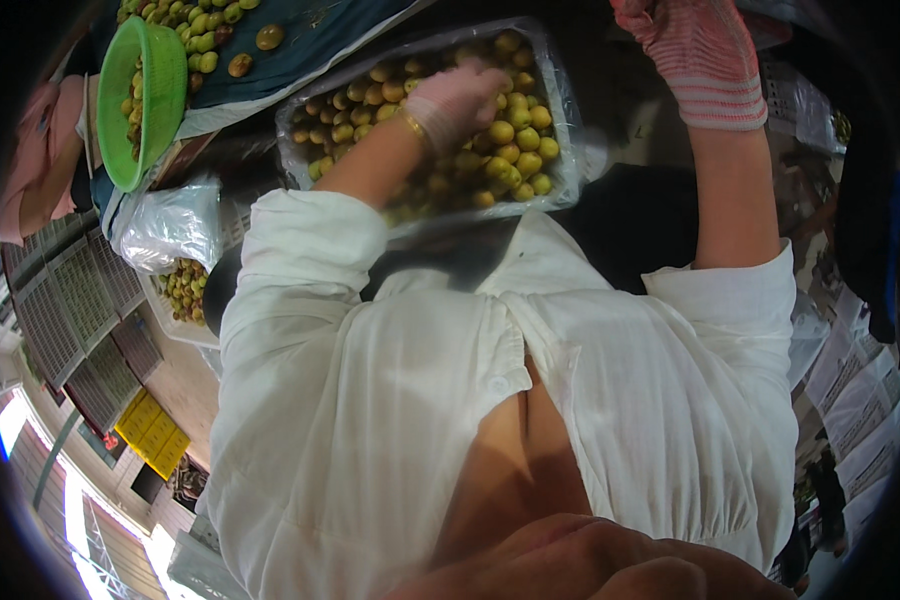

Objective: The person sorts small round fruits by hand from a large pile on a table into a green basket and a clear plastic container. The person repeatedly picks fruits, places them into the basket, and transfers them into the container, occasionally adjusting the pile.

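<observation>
My left hand (457, 105), in a pale thin glove with a yellow band at the wrist, reaches into a crate (566, 161) lined with clear plastic. Round yellow-green fruit (521, 150), some blushed reddish and resembling jujubes, fills it. The fingers are bent down among the fruit and blurred; whether they grip one is hidden. Off to the right of the crate, my right hand (694, 45) is raised in a red-and-white striped knit glove. The top edge of the picture cuts off part of it, and no held thing can be made out.
A green plastic basket (169, 112) holding fruit tilts beside a dark cloth-covered surface (300, 45) with loose fruit. Below it are a clear plastic bag (176, 225) and a white crate (195, 334) of smaller fruit. Another person's arm (49, 161) shows at far left. Stacked yellow crates (150, 431) stand farther off.
</observation>
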`<state>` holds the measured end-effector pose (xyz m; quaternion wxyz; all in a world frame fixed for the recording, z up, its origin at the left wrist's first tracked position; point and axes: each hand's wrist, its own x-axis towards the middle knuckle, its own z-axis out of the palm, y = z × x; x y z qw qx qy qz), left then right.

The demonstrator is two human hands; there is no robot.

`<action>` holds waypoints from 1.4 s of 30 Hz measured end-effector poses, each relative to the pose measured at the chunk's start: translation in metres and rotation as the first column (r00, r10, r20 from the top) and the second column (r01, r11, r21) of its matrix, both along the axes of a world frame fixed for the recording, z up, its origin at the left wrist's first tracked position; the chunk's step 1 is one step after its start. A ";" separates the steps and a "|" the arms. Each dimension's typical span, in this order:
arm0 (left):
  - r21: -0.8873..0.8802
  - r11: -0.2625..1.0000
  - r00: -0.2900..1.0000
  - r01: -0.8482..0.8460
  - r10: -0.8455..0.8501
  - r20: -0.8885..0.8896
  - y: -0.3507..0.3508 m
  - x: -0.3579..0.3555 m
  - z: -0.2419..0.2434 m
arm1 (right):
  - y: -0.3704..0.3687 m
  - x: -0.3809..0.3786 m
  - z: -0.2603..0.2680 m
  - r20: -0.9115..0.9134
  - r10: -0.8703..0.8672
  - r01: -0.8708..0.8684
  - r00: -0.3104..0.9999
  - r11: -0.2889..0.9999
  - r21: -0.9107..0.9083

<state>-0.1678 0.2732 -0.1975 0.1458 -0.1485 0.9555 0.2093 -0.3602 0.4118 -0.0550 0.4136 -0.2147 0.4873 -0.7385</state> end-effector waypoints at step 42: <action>-0.207 0.978 0.999 0.035 -0.041 -0.027 -0.039 -0.067 -0.046 | -0.023 0.009 -0.005 0.034 0.001 -0.005 0.999 0.993 0.118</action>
